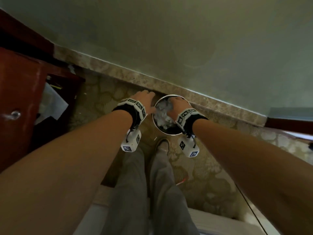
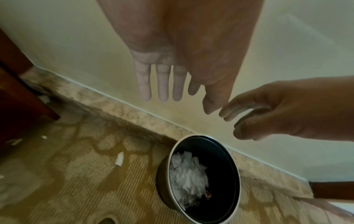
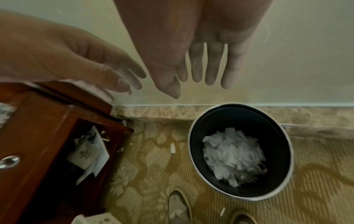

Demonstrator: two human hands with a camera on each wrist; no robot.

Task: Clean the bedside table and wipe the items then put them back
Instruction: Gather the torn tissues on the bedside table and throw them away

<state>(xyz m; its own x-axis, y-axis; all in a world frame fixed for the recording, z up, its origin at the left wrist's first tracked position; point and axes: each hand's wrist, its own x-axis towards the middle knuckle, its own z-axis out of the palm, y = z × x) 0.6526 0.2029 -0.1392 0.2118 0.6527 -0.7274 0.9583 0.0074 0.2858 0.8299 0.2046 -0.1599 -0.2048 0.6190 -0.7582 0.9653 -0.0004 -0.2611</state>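
- Both forearms reach forward and down from the person's body; each wrist carries a black strap with white marker-covered blocks.
- The left hand (image 2: pixel 184 50) hangs above the carpet (image 3: pixel 149 181), just left of the bin, palm down, fingers straight and slightly spread, holding nothing.
- The right hand (image 3: pixel 193 45) hangs over the bin's mouth, fingers straight and pointing down, released and empty.
- The two hands are near each other, fingertips almost meeting in the left wrist view.
- The bin (image 3: pixel 193 151), round with a pale rim and dark inside, stands on the carpet against the stone skirting below the wall.
- Crumpled white tissue (image 3: pixel 232 156) lies in a heap in the bin.
- The bench (image 3: pixel 36 136), of reddish wood, stands left of the bin; its lower compartment is open and holds white paper bags (image 3: pixel 90 153).
- Small white scraps (image 3: pixel 172 147) lie on the carpet between bench and bin.
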